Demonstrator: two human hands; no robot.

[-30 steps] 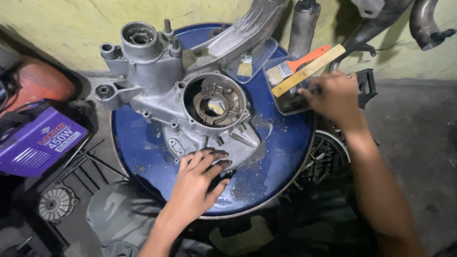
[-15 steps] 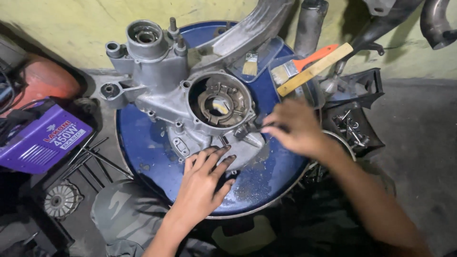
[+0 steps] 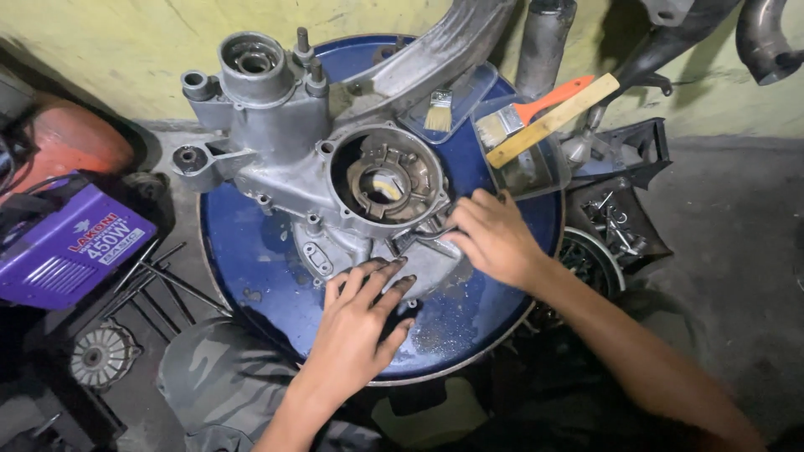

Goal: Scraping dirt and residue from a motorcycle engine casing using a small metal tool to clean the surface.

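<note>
On the floor to the left of the blue drum lid (image 3: 251, 251) sat a purple box-shaped machine (image 3: 67, 247) bearing a white label with red and dark lettering, a red casing (image 3: 67, 142) partly behind it. The grey engine case (image 3: 335, 159) lay on the lid, its round opening facing up. Two brushes lay at the lid's far edge: a small one (image 3: 437, 113) in a clear tray, and a wider one (image 3: 544, 121) with a pale wooden handle beside an orange handle. Pipes at the top were cut off by the frame, and the black tray of small metal parts (image 3: 620, 222) on the right was too dim to sort out. The left hand (image 3: 360, 326) lay flat, fingers spread and unclenched, pressing the case's lower edge. The right hand (image 3: 494, 238) was curled at the rim of the opening, fingertips pinching what looked like a thin metal tool; the hand hid most of it, so its kind could not be told
</note>
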